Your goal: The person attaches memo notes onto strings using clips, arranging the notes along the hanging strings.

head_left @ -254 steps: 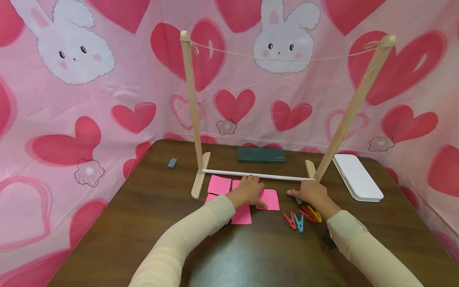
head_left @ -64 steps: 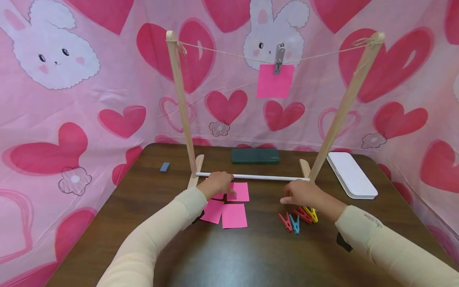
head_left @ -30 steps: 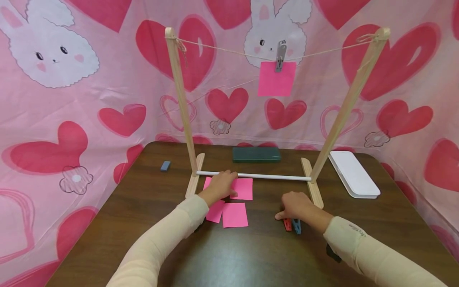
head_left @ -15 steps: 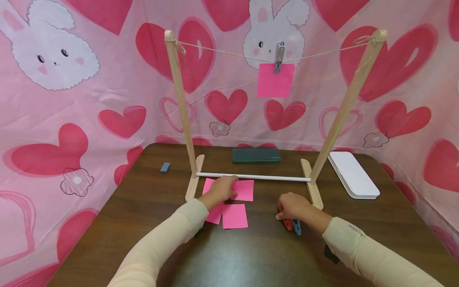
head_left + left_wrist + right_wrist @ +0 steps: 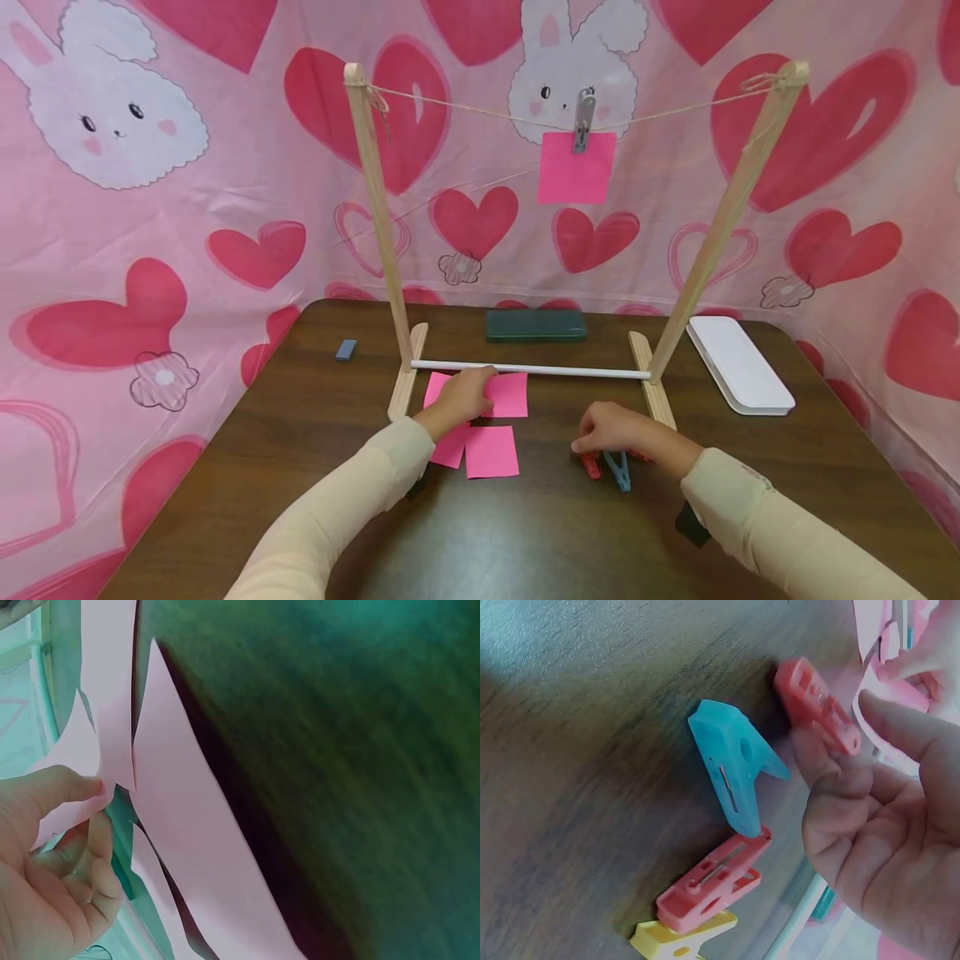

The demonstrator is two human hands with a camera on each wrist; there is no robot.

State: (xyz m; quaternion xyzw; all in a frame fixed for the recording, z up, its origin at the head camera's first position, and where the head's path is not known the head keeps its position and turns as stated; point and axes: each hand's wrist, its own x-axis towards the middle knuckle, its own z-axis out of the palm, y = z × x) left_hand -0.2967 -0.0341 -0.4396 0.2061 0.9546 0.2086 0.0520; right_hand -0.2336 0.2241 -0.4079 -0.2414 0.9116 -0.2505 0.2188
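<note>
My left hand (image 5: 463,396) pinches a pink sticky note (image 5: 73,746) between thumb and fingers; in the left wrist view the paper bends up there. More pink notes (image 5: 491,452) lie around it. On the right, my right hand (image 5: 611,429) has its curled fingers at a red clothespin (image 5: 817,705), with the thumb tip beside its end. A blue clothespin (image 5: 731,765), another red clothespin (image 5: 712,881) and a yellow clothespin (image 5: 679,937) lie close by. Overhead, a grey clothespin (image 5: 583,121) holds a pink note (image 5: 576,175) on the string (image 5: 465,107).
Two wooden posts (image 5: 382,225) with feet carry the string, joined low down by a white rod (image 5: 540,370). Behind it lies a dark green case (image 5: 536,326). A white case (image 5: 741,367) is at the right, a small blue block (image 5: 346,349) at the left.
A pink note now hangs clipped on the string. My right hand has come down to the clothespins, and the near red one has shifted slightly left. The left hand stays at the notes.
</note>
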